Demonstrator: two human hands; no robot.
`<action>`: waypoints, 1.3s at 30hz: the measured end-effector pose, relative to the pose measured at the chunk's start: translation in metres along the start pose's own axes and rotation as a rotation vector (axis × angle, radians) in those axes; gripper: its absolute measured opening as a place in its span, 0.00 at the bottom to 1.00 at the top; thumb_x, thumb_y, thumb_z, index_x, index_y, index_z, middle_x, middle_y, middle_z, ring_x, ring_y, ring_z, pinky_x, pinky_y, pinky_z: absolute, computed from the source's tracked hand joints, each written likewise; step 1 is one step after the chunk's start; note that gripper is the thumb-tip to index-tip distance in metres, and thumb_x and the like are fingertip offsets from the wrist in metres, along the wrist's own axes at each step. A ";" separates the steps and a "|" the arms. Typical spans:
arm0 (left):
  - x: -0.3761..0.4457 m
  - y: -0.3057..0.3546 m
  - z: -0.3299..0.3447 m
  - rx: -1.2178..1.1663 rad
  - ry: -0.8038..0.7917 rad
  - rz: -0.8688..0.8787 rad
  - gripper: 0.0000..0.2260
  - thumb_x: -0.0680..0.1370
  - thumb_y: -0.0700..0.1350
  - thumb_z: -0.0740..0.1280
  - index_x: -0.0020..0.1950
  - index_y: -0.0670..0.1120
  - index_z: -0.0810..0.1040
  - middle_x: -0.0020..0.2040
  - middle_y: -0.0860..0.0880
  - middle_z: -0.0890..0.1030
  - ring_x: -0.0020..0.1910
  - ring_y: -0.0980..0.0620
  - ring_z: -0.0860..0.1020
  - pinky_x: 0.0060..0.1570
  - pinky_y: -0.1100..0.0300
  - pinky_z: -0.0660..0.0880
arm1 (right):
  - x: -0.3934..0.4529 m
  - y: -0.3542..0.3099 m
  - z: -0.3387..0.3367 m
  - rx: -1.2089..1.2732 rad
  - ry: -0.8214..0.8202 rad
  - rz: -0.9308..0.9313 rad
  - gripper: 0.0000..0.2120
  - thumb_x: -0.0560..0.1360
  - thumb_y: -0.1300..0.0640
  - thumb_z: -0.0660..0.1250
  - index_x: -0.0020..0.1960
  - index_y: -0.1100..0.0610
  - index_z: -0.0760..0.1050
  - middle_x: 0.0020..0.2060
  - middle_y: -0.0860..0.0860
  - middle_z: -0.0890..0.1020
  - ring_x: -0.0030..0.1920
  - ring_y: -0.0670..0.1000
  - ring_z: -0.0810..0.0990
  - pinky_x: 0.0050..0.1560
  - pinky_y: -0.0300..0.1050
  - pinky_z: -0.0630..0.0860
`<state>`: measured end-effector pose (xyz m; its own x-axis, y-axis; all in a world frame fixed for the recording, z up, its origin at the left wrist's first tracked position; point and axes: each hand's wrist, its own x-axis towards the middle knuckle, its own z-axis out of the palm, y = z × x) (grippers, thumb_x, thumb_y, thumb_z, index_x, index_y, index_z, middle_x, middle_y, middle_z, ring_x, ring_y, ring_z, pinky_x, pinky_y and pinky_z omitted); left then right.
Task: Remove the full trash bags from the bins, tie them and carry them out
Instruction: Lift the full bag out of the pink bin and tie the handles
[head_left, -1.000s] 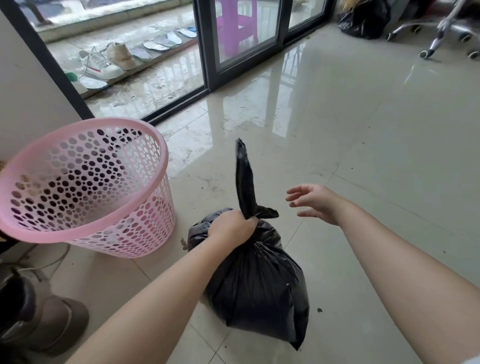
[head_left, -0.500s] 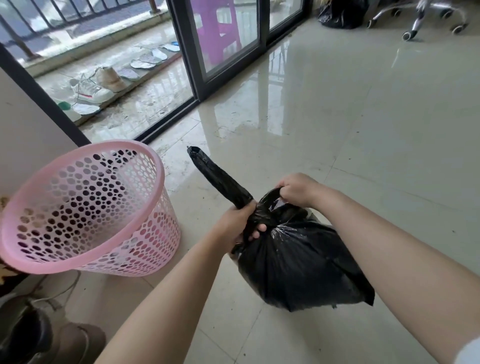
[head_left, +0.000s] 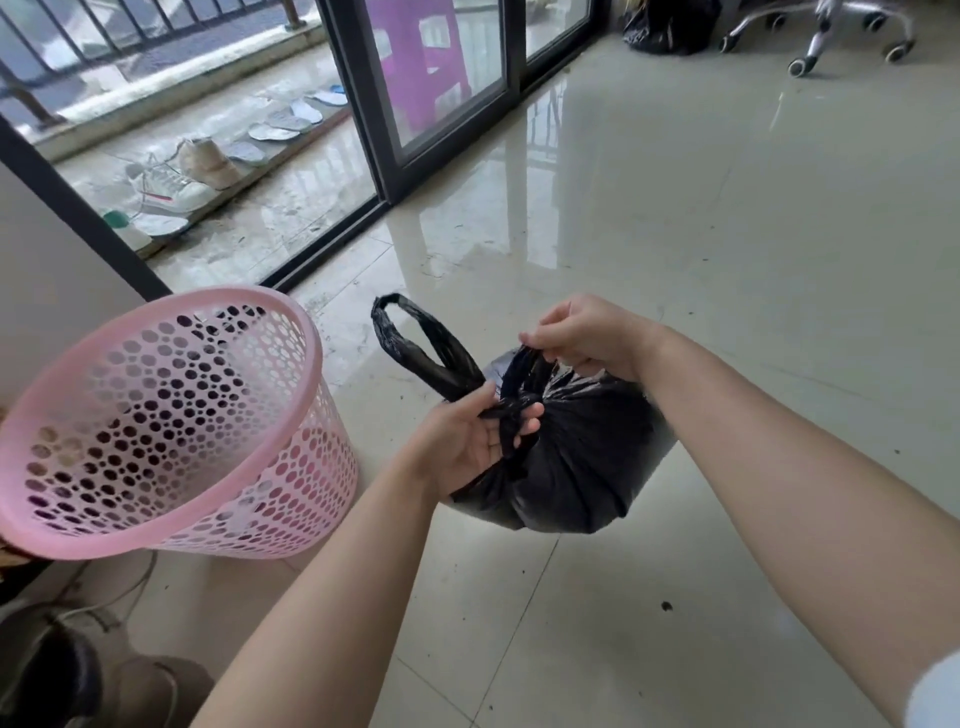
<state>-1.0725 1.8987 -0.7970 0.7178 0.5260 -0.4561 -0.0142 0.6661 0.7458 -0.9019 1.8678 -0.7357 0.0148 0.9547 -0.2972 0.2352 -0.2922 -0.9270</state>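
Head view: black trash bag (head_left: 566, 457) is hanging just above the tiled floor (head_left: 727, 249), right of the pink perforated bin (head_left: 171, 421). Left hand (head_left: 467, 441) is gripping the gathered neck, fingers (head_left: 524, 415) curling round the knot, one twisted loop (head_left: 415, 348) sticking up beyond it. Right hand (head_left: 587, 335) is pinching the other strand of plastic, fingers pressed together. Bin is sitting tilted, beside the sliding glass door (head_left: 431, 98); shoes (head_left: 176, 182) are lying outside.

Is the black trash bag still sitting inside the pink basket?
No, the black trash bag is out of the pink basket, gripped at its neck by the left hand and right hand.
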 end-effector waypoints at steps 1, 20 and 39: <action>0.003 0.001 0.000 -0.020 0.012 -0.001 0.17 0.81 0.47 0.52 0.44 0.42 0.77 0.36 0.46 0.86 0.33 0.54 0.83 0.33 0.66 0.79 | 0.000 -0.003 0.000 0.016 0.006 -0.024 0.18 0.75 0.61 0.63 0.27 0.56 0.67 0.14 0.44 0.69 0.15 0.40 0.58 0.17 0.30 0.52; -0.007 0.000 -0.026 0.220 0.042 0.104 0.28 0.74 0.26 0.58 0.20 0.50 0.61 0.20 0.55 0.70 0.21 0.60 0.74 0.23 0.70 0.71 | -0.003 0.009 -0.004 -0.536 -0.034 0.010 0.08 0.71 0.60 0.67 0.34 0.53 0.76 0.30 0.44 0.77 0.33 0.42 0.74 0.33 0.29 0.70; 0.008 -0.024 -0.005 0.776 0.596 0.270 0.11 0.68 0.28 0.66 0.31 0.42 0.74 0.35 0.46 0.76 0.41 0.51 0.73 0.39 0.62 0.69 | 0.001 0.042 0.024 -0.501 -0.359 0.333 0.16 0.74 0.68 0.59 0.61 0.61 0.73 0.49 0.53 0.75 0.51 0.51 0.73 0.59 0.49 0.71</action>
<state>-1.0695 1.8897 -0.8211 0.2901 0.9276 -0.2353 0.4838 0.0700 0.8724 -0.9150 1.8552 -0.7803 -0.1381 0.7161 -0.6841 0.6948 -0.4222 -0.5822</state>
